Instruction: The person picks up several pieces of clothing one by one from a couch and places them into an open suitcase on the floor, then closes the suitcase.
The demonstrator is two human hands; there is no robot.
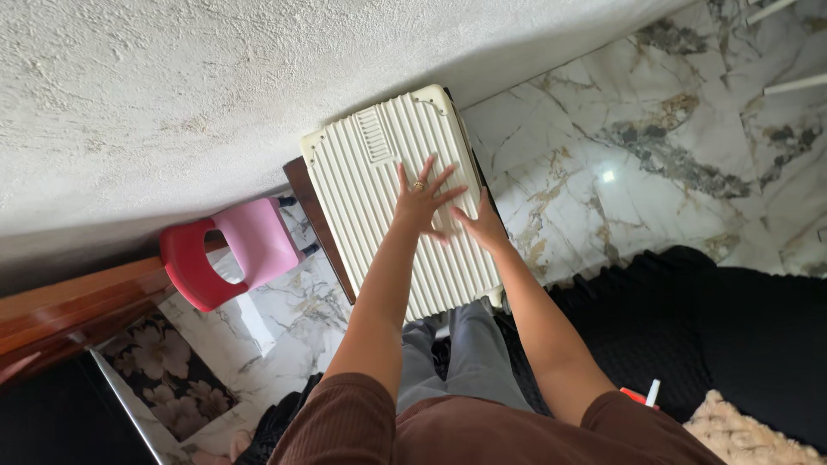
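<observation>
Both palms lie flat with fingers spread on the cream ribbed hard-shell suitcase (pixel 401 202): the left hand (pixel 422 200) near its middle, the right hand (pixel 479 226) toward its right edge, neither gripping anything. The case rests across the person's lap and a dark wooden edge (pixel 317 220) beside the white plaster wall (pixel 215 95). Even, flat pressure from both palms would likely keep it steady.

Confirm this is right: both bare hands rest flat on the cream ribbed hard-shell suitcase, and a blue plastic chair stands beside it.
Not quite. The head view shows the plastic chair is pink and red, not blue. Both hands, left and right, do rest flat on the cream ribbed hard-shell suitcase.
</observation>
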